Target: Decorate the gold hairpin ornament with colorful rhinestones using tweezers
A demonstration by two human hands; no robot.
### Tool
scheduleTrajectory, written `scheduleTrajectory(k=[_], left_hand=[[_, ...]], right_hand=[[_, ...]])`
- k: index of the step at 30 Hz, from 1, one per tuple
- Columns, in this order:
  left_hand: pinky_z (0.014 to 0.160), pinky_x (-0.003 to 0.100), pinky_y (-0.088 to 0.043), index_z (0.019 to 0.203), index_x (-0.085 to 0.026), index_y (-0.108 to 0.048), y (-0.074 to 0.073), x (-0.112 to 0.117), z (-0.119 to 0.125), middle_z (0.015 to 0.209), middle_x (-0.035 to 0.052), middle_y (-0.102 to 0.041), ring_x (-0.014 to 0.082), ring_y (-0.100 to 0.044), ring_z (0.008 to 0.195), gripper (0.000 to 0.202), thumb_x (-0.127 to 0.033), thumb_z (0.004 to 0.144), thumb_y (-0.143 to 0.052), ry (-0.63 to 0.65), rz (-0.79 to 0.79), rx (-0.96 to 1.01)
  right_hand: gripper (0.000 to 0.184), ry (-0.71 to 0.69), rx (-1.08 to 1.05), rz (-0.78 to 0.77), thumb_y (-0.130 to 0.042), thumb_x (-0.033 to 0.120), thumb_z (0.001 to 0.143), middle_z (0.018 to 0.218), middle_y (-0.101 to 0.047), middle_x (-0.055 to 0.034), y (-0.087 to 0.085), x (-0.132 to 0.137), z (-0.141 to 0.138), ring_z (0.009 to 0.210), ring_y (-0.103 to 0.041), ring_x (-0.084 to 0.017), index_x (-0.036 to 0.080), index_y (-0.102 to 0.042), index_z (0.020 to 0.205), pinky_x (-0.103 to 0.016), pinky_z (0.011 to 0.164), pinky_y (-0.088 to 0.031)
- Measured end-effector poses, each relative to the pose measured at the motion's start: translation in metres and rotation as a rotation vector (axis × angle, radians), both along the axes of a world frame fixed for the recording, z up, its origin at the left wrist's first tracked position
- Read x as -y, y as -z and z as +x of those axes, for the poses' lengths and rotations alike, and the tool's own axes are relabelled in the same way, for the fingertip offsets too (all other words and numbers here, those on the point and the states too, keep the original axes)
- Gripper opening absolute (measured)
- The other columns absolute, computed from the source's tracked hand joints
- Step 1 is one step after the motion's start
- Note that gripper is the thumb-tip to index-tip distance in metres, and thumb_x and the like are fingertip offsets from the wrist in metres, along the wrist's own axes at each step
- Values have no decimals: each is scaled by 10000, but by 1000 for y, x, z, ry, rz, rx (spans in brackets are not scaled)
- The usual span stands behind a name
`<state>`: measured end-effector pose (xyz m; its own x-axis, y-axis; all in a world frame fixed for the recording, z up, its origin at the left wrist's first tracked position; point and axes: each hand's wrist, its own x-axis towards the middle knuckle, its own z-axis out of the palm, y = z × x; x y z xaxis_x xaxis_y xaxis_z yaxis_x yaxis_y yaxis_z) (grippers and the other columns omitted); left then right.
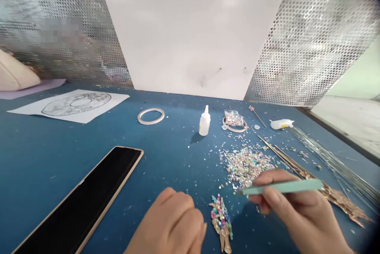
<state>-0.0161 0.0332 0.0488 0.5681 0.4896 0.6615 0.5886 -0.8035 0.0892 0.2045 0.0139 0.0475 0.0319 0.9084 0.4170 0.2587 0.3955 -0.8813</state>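
My right hand [292, 208] pinches a mint-green pen-like stick [285, 187], its darker tip pointing left, above the near edge of a pile of small multicoloured rhinestones [247, 163]. Curled into a loose fist, my left hand [173, 226] rests at the bottom centre; whatever its fingers may hold is hidden. Between the hands lies a gold-coloured metal piece [221, 222], leaf-like in shape and largely covered with coloured stones. My left thumb is close to its left side; I cannot tell whether they touch.
Behind stand a white glue bottle [204, 121] and a white board [190, 36]. A ring [151, 116], a phone [86, 202] and a printed sheet [77, 105] lie leftward. Rightward are a stone packet [234, 118], lying bottle [281, 124], gold metal pieces [335, 196] and thin wires [332, 159].
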Motion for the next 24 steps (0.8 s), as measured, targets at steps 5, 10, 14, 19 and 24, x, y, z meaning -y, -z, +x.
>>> scheduleTrajectory(k=[5, 10, 14, 19, 24], left_hand=[[500, 237, -376, 643, -219, -435, 2, -2, -4, 520, -54, -391, 89, -387, 457, 314, -342, 885, -277, -49, 1, 109], [492, 215, -345, 643, -202, -403, 6, -3, -7, 556, -44, -396, 84, -387, 508, 216, -178, 850, -345, 16, -159, 118], [554, 184, -380, 807, -190, -497, -3, -3, -9, 666, -30, -501, 75, -448, 590, 118, -109, 809, -412, 41, -269, 76], [526, 182, -361, 703, -184, -480, -7, -2, -9, 610, -43, -470, 67, -430, 554, 125, -101, 793, -450, 53, -235, 121], [542, 186, -372, 678, -190, -430, -5, 4, -9, 602, -45, -466, 69, -429, 559, 144, -93, 777, -473, 4, -207, 38]], right_hand=[[102, -36, -181, -99, -579, 298, 849, 820, -604, 15, 1, -6, 1, 564, -615, -77, 305, -662, 907, -106, 516, -528], [97, -62, -170, -99, -581, 291, 850, 846, -584, 14, 1, -6, 3, 564, -611, -67, 295, -673, 877, -93, 513, -522], [96, -58, -143, -94, -577, 291, 851, 854, -577, 16, 1, -7, 3, 571, -617, -71, 298, -672, 864, -96, 505, -529], [93, -36, -140, -95, -586, 284, 845, 869, -575, 15, 2, -7, 2, 574, -627, -77, 303, -674, 868, -100, 494, -533], [96, -21, -128, -87, -593, 275, 838, 851, -590, 9, 2, -7, 3, 562, -630, -80, 304, -678, 873, -102, 480, -528]])
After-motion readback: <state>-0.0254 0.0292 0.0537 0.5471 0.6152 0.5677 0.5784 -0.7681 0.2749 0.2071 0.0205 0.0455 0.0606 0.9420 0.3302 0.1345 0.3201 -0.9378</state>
